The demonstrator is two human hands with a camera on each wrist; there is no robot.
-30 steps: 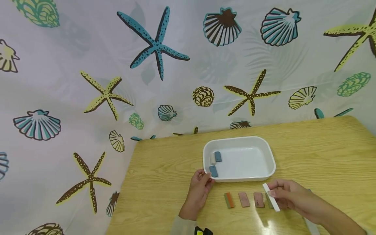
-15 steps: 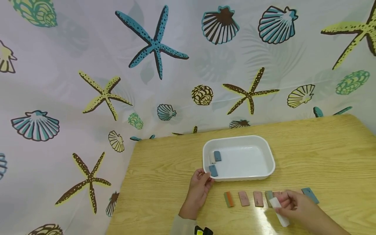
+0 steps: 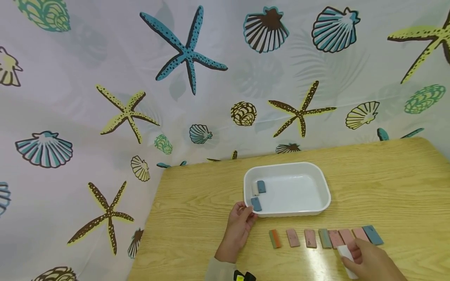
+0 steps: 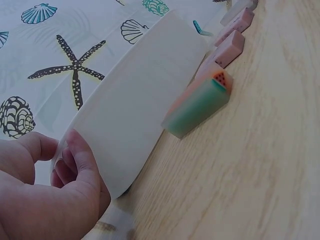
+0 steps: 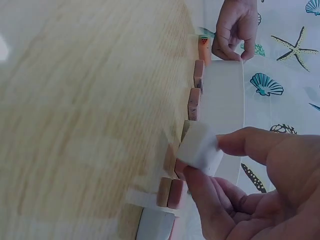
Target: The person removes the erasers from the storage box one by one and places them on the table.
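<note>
A white tray (image 3: 325,195) sits mid-table with two blue erasers (image 3: 261,186) and a white one (image 3: 254,189) at its left end. My left hand (image 3: 246,211) grips the tray's near-left corner; in the left wrist view its fingers (image 4: 80,162) curl on the tray wall (image 4: 135,110). My right hand (image 3: 351,253) pinches a white eraser (image 3: 346,253) just in front of a row of erasers (image 3: 310,238). The right wrist view shows the white eraser (image 5: 199,147) between thumb and fingers above that row (image 5: 194,102).
The row runs from an orange-green watermelon eraser (image 3: 274,238) through several pink ones to a blue eraser (image 3: 372,235). The watermelon eraser (image 4: 200,102) lies near the tray wall. A seashell-print curtain (image 3: 140,97) hangs behind the wooden table (image 3: 386,183).
My right hand has drawn back toward me and lower with the white eraser, uncovering the right end of the row. My left hand has stayed on the tray corner.
</note>
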